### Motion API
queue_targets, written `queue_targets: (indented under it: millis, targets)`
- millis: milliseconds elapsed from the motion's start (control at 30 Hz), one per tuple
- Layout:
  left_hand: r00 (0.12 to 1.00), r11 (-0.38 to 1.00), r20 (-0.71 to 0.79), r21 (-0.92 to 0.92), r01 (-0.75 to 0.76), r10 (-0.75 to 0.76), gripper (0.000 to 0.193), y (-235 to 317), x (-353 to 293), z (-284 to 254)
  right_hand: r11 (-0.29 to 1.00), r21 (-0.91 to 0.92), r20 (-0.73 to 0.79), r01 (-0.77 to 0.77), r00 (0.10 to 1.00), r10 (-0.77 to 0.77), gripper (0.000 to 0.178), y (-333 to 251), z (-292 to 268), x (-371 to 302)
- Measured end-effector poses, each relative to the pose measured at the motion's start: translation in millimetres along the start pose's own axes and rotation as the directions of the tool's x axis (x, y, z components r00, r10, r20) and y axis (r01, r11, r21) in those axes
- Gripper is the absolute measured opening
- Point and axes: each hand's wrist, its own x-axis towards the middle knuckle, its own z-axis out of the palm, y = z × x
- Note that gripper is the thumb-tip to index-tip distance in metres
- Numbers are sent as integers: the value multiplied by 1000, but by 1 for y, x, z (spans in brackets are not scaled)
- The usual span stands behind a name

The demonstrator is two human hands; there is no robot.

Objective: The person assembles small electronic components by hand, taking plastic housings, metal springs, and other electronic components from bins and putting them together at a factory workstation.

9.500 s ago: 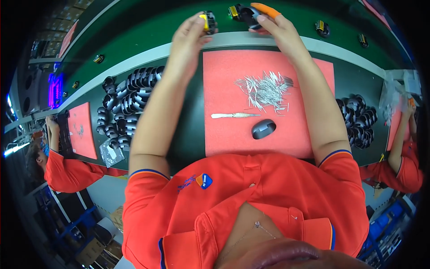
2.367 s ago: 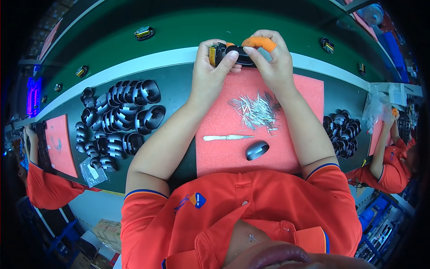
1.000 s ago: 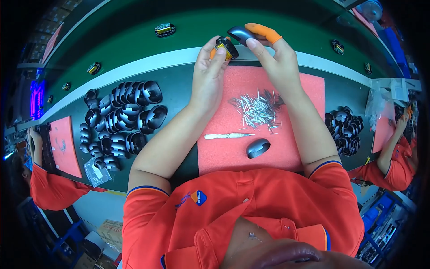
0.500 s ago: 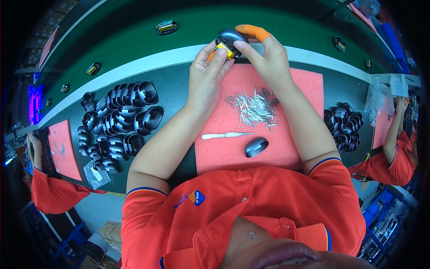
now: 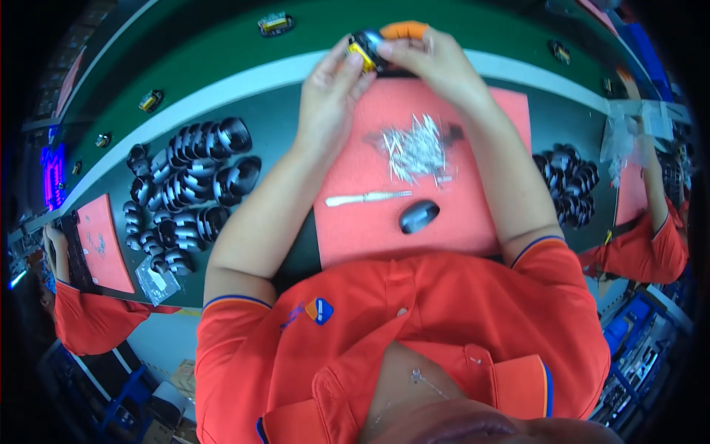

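Both of my hands are raised over the far edge of a pink foam mat (image 5: 347,240). My left hand (image 5: 331,92) is closed round a small electronic assembly with a yellow block (image 5: 359,55), thumb on the yellow side. A dark, rounded plastic shell (image 5: 367,37) lies against that assembly, pinched by my right hand (image 5: 441,65), which wears orange finger covers. Whether the two parts are joined cannot be made out. Below, on the mat, lie a heap of thin silvery strips (image 5: 418,152), a slim pale-handled tool (image 5: 367,198) and another dark shell (image 5: 419,217).
Rows of black shells (image 5: 196,166) stand to the left, with a clear plastic bag (image 5: 157,283) nearby. More shells (image 5: 568,181) are on the right. Beyond a white rail, a green belt (image 5: 222,52) carries several assemblies (image 5: 275,24). Co-workers in red sit at both sides.
Both hands and the held parts have moved slightly up and left in the picture. The whole bench also appears higher. My right fingers now cover more of the shell.
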Motion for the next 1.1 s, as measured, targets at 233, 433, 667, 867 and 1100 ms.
queue_targets:
  millis: [233, 433, 667, 867, 1100]
  targets:
    - [998, 997, -37, -56, -46, 44, 48, 4, 6, -3, 812, -557, 44, 174, 983, -181, 33, -19, -27, -32]
    - [997, 942, -22, -328, 65, -76, 39, 7, 18, 7, 823, -557, 29, 113, 993, -117, 27, 14, -14, -80]
    - [995, 992, 95, -127, 3, 9, 38, -1, 28, 13, 697, -673, 103, 248, 964, -244, 22, 3, -12, -77]
    - [990, 998, 137, 64, 24, -32, 38, -2, 21, 14, 993, -3, 24, -115, 993, 115, 20, -13, -40, -52]
    - [964, 943, 254, 334, -9, -81, 45, 3, 15, 19, 965, 245, -277, 92, 961, -21, 23, -23, -30, -30]
